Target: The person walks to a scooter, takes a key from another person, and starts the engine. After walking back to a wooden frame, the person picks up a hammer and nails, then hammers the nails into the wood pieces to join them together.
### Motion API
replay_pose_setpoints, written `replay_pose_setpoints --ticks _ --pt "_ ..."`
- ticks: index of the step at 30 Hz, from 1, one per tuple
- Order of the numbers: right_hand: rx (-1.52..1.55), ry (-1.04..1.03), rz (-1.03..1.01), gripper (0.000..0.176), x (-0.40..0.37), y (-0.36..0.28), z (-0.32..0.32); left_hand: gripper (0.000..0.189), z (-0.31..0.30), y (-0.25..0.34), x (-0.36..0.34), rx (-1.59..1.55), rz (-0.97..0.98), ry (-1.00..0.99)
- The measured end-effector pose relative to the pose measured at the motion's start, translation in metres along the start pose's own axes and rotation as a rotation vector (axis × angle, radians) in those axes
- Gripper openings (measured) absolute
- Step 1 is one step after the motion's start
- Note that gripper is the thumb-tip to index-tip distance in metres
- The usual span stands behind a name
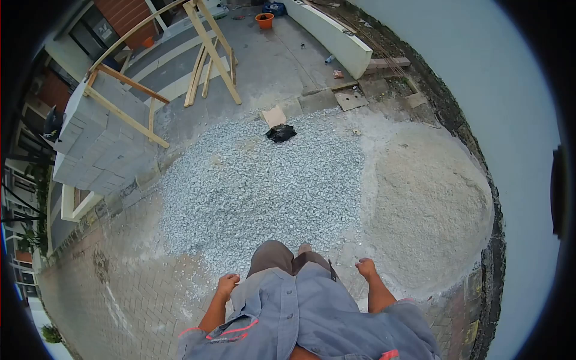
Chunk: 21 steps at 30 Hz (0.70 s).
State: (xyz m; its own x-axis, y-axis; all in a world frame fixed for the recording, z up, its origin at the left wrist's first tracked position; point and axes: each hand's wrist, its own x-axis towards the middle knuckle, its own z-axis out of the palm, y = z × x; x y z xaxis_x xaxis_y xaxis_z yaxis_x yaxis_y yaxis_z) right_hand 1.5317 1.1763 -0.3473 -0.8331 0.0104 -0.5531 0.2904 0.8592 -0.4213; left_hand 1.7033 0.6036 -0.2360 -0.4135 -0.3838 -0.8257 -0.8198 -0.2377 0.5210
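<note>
My left hand [228, 285] hangs beside my left thigh with its fingers curled in and nothing showing in them. On the other side, my right hand [365, 267] is held out from my hip, closed in a loose fist with no object visible. Directly before my legs spreads a heap of grey gravel [258, 180], which neither hand touches. To its right lies a broad pile of sand [429, 207], and my right hand is nearest to its lower left edge.
A black plastic bag [281, 133] lies on the gravel's far edge. Stacked grey blocks [99, 144] and a wooden frame [213, 54] stand at left. Beyond are an orange bucket [264, 21] and a low white wall [330, 39]. Brick paving [120, 300] surrounds me.
</note>
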Motion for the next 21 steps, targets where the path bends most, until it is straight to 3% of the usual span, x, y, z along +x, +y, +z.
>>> replay_pose_setpoints --ticks 1,3,6,10,13,16,18,19,21 --pt "0.066 0.031 0.022 0.041 0.048 -0.066 -0.053 0.027 0.000 0.001 0.002 0.103 0.065 0.018" --pt "0.117 0.153 -0.190 0.040 0.178 -0.144 -0.104 0.023 0.009 0.039 -0.019 0.293 0.082 0.049" --pt "0.260 0.174 -0.370 0.040 0.320 -0.372 -0.241 0.025 0.016 0.095 0.009 0.353 -0.113 0.026" --pt "0.254 0.166 -0.515 0.042 0.425 -0.492 -0.304 0.027 0.020 0.220 0.067 0.352 -0.257 0.018" --pt "0.188 0.038 -0.447 0.043 0.468 -0.524 -0.310 0.029 0.023 0.342 0.109 0.206 -0.193 0.106" --pt "0.154 0.008 -0.332 0.045 0.520 -0.501 -0.288 0.032 0.022 0.467 0.174 -0.131 -0.062 0.218" --pt "0.244 -0.003 -0.147 0.046 0.527 -0.482 -0.280 0.036 0.024 0.567 0.199 -0.058 0.080 0.254" --pt "0.320 -0.090 -0.037 0.048 0.566 -0.429 -0.237 0.036 0.026 0.620 0.211 -0.047 0.096 0.251" --pt "0.153 -0.297 0.081 0.050 0.584 -0.372 -0.205 0.044 0.032 0.725 0.228 0.130 0.309 0.200"
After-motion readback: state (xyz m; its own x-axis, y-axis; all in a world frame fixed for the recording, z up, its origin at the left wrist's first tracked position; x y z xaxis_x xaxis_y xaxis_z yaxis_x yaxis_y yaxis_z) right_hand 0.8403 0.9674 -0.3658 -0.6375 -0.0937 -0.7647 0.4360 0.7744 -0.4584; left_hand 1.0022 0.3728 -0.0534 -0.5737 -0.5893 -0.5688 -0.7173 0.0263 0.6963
